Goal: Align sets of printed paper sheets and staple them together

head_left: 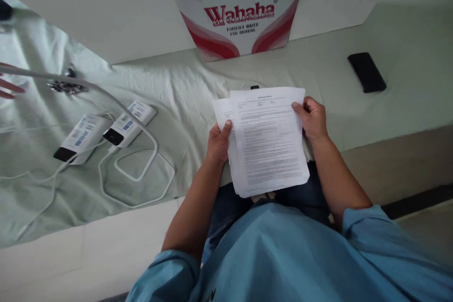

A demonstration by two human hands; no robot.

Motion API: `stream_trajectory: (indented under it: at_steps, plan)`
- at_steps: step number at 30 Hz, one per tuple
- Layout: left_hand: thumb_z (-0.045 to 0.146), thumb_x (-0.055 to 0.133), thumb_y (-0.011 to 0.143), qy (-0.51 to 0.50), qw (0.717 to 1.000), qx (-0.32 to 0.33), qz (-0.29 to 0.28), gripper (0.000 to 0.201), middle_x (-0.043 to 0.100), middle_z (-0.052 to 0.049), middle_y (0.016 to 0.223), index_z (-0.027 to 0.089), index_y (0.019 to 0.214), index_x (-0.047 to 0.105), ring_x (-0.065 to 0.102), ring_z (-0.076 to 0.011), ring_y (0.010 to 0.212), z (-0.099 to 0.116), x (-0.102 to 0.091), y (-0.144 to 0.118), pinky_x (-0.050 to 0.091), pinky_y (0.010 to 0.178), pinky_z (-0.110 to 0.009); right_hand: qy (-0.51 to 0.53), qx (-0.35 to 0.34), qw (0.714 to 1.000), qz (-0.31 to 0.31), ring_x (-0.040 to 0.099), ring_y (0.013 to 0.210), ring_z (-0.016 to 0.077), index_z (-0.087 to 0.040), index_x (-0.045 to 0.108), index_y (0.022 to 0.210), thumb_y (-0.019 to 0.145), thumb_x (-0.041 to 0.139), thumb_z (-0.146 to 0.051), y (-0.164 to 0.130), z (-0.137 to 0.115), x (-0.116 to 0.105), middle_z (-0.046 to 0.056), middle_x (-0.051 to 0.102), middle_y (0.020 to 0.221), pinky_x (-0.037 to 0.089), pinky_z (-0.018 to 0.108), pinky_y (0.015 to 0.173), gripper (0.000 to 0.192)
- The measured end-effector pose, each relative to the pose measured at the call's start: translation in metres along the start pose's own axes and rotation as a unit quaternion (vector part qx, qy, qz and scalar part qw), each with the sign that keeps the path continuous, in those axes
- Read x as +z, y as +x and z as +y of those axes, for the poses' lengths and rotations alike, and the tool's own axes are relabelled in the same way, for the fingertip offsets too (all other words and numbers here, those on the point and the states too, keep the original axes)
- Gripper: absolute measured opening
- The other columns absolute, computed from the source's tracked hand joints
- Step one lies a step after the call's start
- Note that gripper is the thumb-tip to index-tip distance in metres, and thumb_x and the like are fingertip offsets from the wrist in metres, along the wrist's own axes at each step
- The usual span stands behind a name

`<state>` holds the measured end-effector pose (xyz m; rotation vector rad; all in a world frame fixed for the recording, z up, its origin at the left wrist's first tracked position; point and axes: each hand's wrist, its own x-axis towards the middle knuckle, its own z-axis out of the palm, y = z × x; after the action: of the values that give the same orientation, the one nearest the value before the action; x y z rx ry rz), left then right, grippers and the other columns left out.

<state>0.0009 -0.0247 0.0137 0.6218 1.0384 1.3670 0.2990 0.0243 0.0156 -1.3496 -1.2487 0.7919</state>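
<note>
Head view, looking down on a stack of printed sheets held up over the lap and the near edge of the cloth-covered bench. Left hand: grip closed to a pinch at the left edge, thumb on the printed side, fingers behind. Right hand: grip likewise pinched on the upper right edge, thumb in front, fingers curled in. Front sheet set off to the right of a rear sheet, leaving a strip of the latter bare at the upper left; exact count of sheets impossible to tell.

For steady handling, probably best to keep both pinches light and close to the margins, clear of the print. Press just enough to prevent slipping; avoid squeezing harder, for fear of creasing such thin paper. Keep a slight, even pull between the two sides to limit sagging along the bottom. To even up the offset edges, ease one side only, nudge, then pinch again. Mind the loose white cable and two white devices on the left, and the small black object just beyond the top edge.
</note>
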Motion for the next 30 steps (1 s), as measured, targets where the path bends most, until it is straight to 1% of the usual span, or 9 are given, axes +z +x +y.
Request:
stream_trajectory:
  at_steps: [2, 4, 7, 13, 17, 19, 24, 28, 30]
  plan:
    - [0.065, 0.102, 0.070, 0.005, 1.000, 0.004, 0.007, 0.060, 0.088, -0.011, 0.095, 0.019, 0.103, 0.082, 0.084, -0.0371, 0.117, 0.001, 0.001, -0.001, 0.070, 0.096, -0.047, 0.028, -0.014, 0.999, 0.036, 0.058, 0.072, 0.0141, -0.025, 0.070, 0.088, 0.081, 0.090, -0.067, -0.002, 0.001, -0.007, -0.002, 0.069, 0.081, 0.049, 0.028, 0.064, 0.048]
    - [0.067, 0.099, 0.073, 0.008, 1.000, 0.008, 0.002, 0.059, 0.088, -0.011, 0.096, 0.019, 0.103, 0.082, 0.083, -0.0371, 0.118, 0.002, 0.002, -0.002, 0.070, 0.097, -0.047, 0.069, -0.015, 0.996, 0.056, 0.059, 0.068, 0.0142, -0.027, 0.068, 0.093, 0.078, 0.092, -0.072, -0.003, -0.001, -0.012, -0.003, 0.067, 0.079, 0.049, 0.028, 0.061, 0.053]
    - [0.069, 0.097, 0.075, 0.008, 1.000, 0.007, -0.003, 0.060, 0.088, -0.011, 0.098, 0.020, 0.106, 0.082, 0.083, -0.0364, 0.118, 0.003, 0.003, -0.003, 0.069, 0.098, -0.047, 0.104, 0.009, 0.993, 0.046, 0.055, 0.059, 0.0129, -0.028, 0.067, 0.096, 0.076, 0.093, -0.073, -0.005, -0.008, -0.013, -0.005, 0.063, 0.072, 0.045, 0.027, 0.053, 0.056]
    - [0.069, 0.095, 0.076, 0.018, 0.999, -0.016, -0.023, 0.056, 0.086, -0.010, 0.090, 0.020, 0.097, 0.081, 0.083, -0.0375, 0.117, 0.002, 0.002, -0.003, 0.069, 0.096, -0.048, 0.086, 0.026, 0.996, 0.013, 0.052, 0.058, 0.0115, -0.025, 0.067, 0.088, 0.071, 0.095, -0.072, -0.011, -0.019, 0.011, -0.005, 0.065, 0.070, 0.043, 0.027, 0.053, 0.056]
    - [0.060, 0.095, 0.080, 0.007, 0.999, -0.001, -0.036, 0.049, 0.088, -0.008, 0.105, 0.025, 0.110, 0.079, 0.081, -0.0340, 0.123, 0.004, 0.004, -0.003, 0.067, 0.099, -0.045, 0.057, 0.028, 0.997, 0.035, 0.049, 0.059, 0.0112, -0.024, 0.066, 0.082, 0.073, 0.092, -0.071, -0.015, -0.013, 0.022, -0.005, 0.062, 0.067, 0.040, 0.027, 0.054, 0.054]
    - [0.061, 0.094, 0.080, 0.012, 0.999, 0.007, -0.038, 0.049, 0.088, -0.008, 0.107, 0.025, 0.109, 0.079, 0.081, -0.0330, 0.122, 0.004, 0.005, -0.004, 0.067, 0.099, -0.044, 0.042, 0.025, 0.998, 0.037, 0.047, 0.059, 0.0111, -0.024, 0.065, 0.081, 0.076, 0.090, -0.070, -0.016, -0.011, 0.023, -0.005, 0.061, 0.066, 0.037, 0.027, 0.055, 0.053]
    - [0.068, 0.095, 0.077, 0.043, 0.998, 0.020, -0.031, 0.049, 0.085, -0.007, 0.088, 0.022, 0.086, 0.079, 0.084, -0.0320, 0.109, 0.002, 0.004, -0.006, 0.069, 0.089, -0.041, 0.009, 0.013, 0.999, 0.028, 0.042, 0.057, 0.0111, -0.025, 0.063, 0.079, 0.080, 0.085, -0.074, -0.017, -0.014, 0.022, -0.006, 0.053, 0.062, 0.034, 0.028, 0.054, 0.054]
    - [0.077, 0.092, 0.076, 0.040, 0.999, 0.030, -0.020, 0.056, 0.082, -0.006, 0.078, 0.023, 0.083, 0.080, 0.084, -0.0303, 0.102, -0.001, 0.001, -0.003, 0.070, 0.085, -0.039, 0.018, 0.005, 0.999, 0.037, 0.038, 0.055, 0.0105, -0.025, 0.061, 0.079, 0.076, 0.085, -0.081, -0.017, -0.015, 0.022, -0.007, 0.049, 0.060, 0.031, 0.028, 0.052, 0.061]
    - [0.082, 0.089, 0.076, 0.041, 0.999, 0.020, -0.007, 0.060, 0.082, -0.006, 0.079, 0.023, 0.085, 0.081, 0.085, -0.0299, 0.100, -0.003, 0.000, -0.002, 0.070, 0.085, -0.039, 0.019, 0.002, 0.999, 0.037, 0.037, 0.054, 0.0103, -0.025, 0.061, 0.079, 0.076, 0.084, -0.082, -0.017, -0.014, 0.023, -0.007, 0.049, 0.060, 0.031, 0.028, 0.052, 0.062]
